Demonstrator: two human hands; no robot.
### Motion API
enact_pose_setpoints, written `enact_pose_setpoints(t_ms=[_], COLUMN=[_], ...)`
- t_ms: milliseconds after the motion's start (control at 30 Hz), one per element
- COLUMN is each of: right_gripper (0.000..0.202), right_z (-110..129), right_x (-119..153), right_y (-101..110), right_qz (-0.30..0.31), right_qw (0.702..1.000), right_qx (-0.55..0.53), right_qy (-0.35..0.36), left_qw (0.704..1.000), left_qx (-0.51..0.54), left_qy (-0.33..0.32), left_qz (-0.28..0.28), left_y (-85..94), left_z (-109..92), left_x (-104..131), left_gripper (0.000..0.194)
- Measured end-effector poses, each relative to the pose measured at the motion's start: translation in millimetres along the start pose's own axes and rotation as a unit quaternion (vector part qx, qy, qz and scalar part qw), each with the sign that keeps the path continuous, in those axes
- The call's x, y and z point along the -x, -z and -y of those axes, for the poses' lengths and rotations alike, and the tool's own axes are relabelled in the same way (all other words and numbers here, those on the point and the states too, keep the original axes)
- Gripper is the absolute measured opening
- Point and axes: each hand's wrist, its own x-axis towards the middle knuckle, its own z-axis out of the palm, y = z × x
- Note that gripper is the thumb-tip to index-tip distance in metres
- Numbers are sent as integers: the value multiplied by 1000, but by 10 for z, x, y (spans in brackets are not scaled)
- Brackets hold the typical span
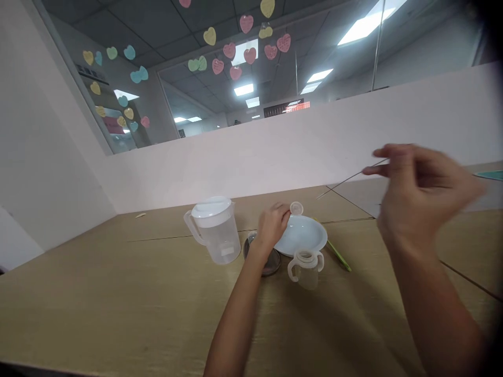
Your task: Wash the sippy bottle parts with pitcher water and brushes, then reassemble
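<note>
My left hand reaches over the table with its fingers pinched on a small translucent round cap, held just above the far rim of a white bowl. On the right, my right hand is raised and blurred, pinching a thin straight rod. Its far end points down and left toward the bowl; the tip is too fine to make out. In front of the bowl stands a small clear cup with two handles, its top uncovered. A dark round dish lies partly hidden under my left wrist.
A clear pitcher with a white lid stands left of my left hand. A green slim stick lies right of the bowl. Behind the wooden table rises a white wall with a window. A small pale piece lies far left.
</note>
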Motion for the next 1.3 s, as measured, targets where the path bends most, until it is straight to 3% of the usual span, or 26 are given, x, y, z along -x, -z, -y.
enact_pose_setpoints(t_ms=[33, 100, 233, 467, 667, 767, 867, 933, 1000, 1067, 1167, 1300], right_gripper=[19, 17, 16, 15, 16, 35, 46, 51, 56, 59, 62, 54], right_z=[-154, -477, -1062, -1661, -1704, -1618, -1539, -1511, -1508, -1512, -1446, -1004], right_x=[18, 83, 290, 664, 825, 846, 837, 827, 817, 801, 727, 499], right_y=[-41, -111, -148, -71, -68, -90, -101, -101, -99, -100, -119, -164], right_qz=[-6, 42, 97, 231, 275, 293, 313, 322, 326, 329, 332, 372], right_qw=[999, 988, 938, 868, 816, 796, 776, 766, 759, 758, 762, 807], right_qx=[-9, -12, -3, 122, 139, 139, 152, 164, 174, 179, 182, 106], right_qy=[-42, -151, -332, -423, -488, -512, -525, -532, -535, -534, -525, -446], left_qw=[1000, 997, 982, 963, 932, 935, 942, 928, 902, 877, 864, 866], left_qx=[-10, -35, -67, -44, 74, 133, 217, 276, 338, 396, 445, 462], left_qy=[-2, -7, -1, 51, 44, 69, 159, 220, 260, 266, 229, 176], left_qz=[17, 63, 175, 261, 353, 321, 199, 117, 70, 55, 57, 78], left_y=[-13, -57, -186, -389, -468, -450, -422, -379, -296, -170, 52, 259], left_z=[8, 35, 128, 258, 352, 400, 429, 424, 391, 328, 192, 1], left_x=[4, 15, 45, 126, 175, 158, 109, 63, 18, -16, -37, -34], left_gripper=[22, 23, 23, 21, 18, 26, 29, 27, 27, 29, 32, 33])
